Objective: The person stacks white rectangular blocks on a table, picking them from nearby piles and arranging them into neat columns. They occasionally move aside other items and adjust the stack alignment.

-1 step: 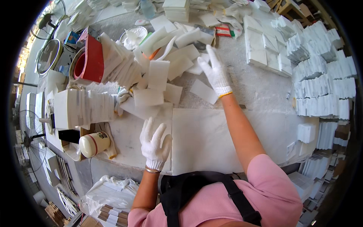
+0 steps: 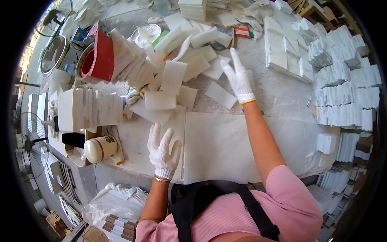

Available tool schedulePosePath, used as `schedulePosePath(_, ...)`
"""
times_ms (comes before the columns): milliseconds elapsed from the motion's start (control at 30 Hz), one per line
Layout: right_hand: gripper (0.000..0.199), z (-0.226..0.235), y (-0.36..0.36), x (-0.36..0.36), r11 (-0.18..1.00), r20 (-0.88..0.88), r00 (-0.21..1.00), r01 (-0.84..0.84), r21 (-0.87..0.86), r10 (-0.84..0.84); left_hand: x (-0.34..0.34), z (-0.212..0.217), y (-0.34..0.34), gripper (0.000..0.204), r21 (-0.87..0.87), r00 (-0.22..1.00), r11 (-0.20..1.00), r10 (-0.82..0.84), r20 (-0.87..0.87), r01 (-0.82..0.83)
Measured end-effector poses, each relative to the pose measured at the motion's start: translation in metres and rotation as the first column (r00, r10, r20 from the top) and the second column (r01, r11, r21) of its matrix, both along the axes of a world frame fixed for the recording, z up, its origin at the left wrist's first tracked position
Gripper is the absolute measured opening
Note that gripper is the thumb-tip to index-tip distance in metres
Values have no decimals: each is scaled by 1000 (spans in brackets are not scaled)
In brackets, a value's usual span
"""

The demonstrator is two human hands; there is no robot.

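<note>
My left hand (image 2: 164,150), in a white knit glove, is held over the near part of the pale slab worktop (image 2: 221,149). Its fingers are apart and nothing is in them. My right hand (image 2: 240,80), gloved in white with a yellow cuff edge, reaches farther out, fingers spread, holding nothing. Just left of it lies a loose white foam sheet (image 2: 221,95). More thin white foam sheets (image 2: 173,78) are heaped beyond my left hand. Whether either hand touches the surface I cannot tell.
At left stand a row of white tiles (image 2: 90,108), a red container (image 2: 102,58) and a cream cylinder (image 2: 100,149). White marble-look tiles (image 2: 276,52) lie far right, beside many stacked white pieces (image 2: 340,92). A metal tin (image 2: 148,34) stands at the back.
My right hand has shifted slightly right, away from the foam sheets. My left hand stays nearly in place. The whole view has moved a little.
</note>
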State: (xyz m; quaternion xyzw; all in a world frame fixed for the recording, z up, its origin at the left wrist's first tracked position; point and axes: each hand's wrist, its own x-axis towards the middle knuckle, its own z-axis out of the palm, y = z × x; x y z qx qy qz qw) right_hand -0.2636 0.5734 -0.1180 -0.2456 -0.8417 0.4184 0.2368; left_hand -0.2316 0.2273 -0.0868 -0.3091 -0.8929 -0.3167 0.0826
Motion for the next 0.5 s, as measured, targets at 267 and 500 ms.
schedulePosePath(267, 76, -48, -71, 95, 981, 356, 931, 3, 194, -74, 1, -34, -28, 87, -104, 818, 938, 340, 465, -331)
schedulePosePath(500, 76, -50, -145, 49, 919, 382, 924, -162, 360, 12, -47, -49, 31, 76, 0, 891, 980, 182, 416, -200)
